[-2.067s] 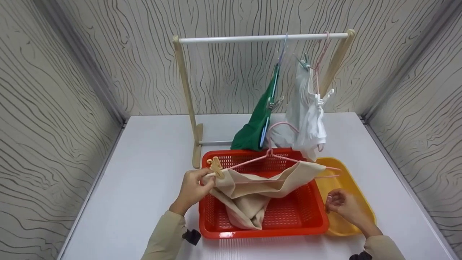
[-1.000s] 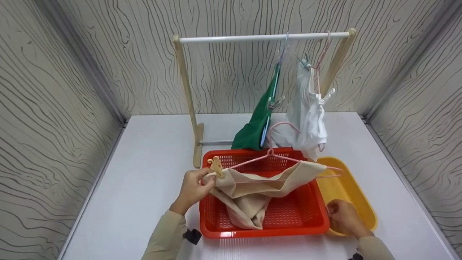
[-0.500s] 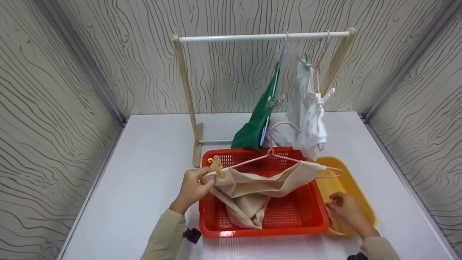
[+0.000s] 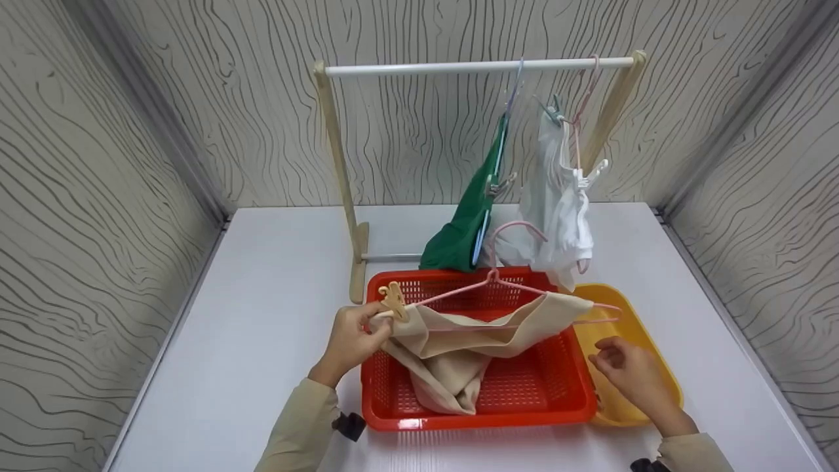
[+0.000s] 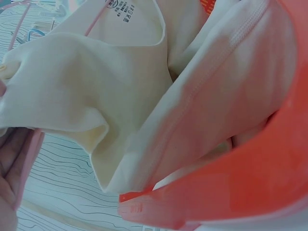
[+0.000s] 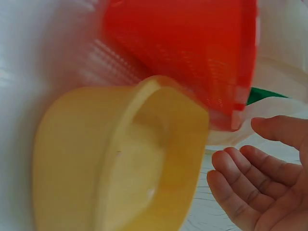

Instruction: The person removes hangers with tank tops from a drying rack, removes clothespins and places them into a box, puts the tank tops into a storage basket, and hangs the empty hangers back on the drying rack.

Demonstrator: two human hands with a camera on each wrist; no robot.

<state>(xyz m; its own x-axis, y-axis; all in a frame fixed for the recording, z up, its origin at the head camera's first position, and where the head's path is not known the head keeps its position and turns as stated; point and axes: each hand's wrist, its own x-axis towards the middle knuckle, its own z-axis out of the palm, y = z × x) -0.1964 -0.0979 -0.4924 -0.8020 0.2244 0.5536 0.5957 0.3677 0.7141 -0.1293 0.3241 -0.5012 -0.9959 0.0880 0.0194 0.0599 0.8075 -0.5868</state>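
My left hand (image 4: 351, 337) pinches the left end of a pink clothes hanger (image 4: 455, 290) together with the cream garment (image 4: 567, 311) draped over it. A tan clothespin (image 4: 394, 303) stands up at that end, right by the fingertips. Below, the rest of the garment hangs down into a red perforated basket (image 4: 485, 423). Over the yellow tray (image 4: 600, 334) hovers my right hand (image 4: 632, 377); in the right wrist view its thumb and loosely bent fingers (image 6: 250, 171) are apart with nothing between them. The hanger's right end juts out bare past the cloth.
Behind the basket stands a drying rack with a white rail (image 4: 419, 69). From it hang a green cloth (image 4: 459, 226) and a white garment (image 4: 567, 229), both with clothespins, close behind the pink hanger's hook. Patterned walls surround the white table (image 4: 262, 275).
My right hand dipped low into the yellow tray, then rose and drew back up a little, its fingers now more spread. The left hand, hanger and cream garment have stayed put.
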